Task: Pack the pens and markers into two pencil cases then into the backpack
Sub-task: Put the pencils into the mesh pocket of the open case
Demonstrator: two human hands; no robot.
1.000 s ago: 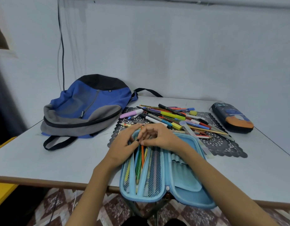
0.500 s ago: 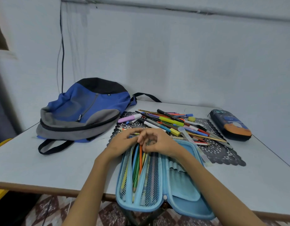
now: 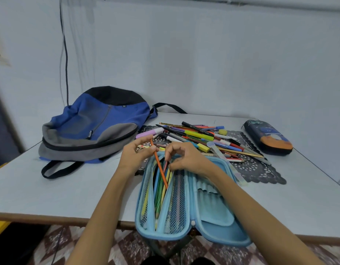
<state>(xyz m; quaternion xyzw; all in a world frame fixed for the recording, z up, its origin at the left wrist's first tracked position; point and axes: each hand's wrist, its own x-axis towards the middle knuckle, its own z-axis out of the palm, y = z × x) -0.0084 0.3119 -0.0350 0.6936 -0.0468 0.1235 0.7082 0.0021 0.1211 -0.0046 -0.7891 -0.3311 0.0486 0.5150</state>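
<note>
Pinching an orange pencil (image 3: 160, 170) in my left grip (image 3: 135, 156) above the blue case (image 3: 225, 238), I cannot tell if my curled right grip (image 3: 186, 159) at three o'clock holds anything.
</note>
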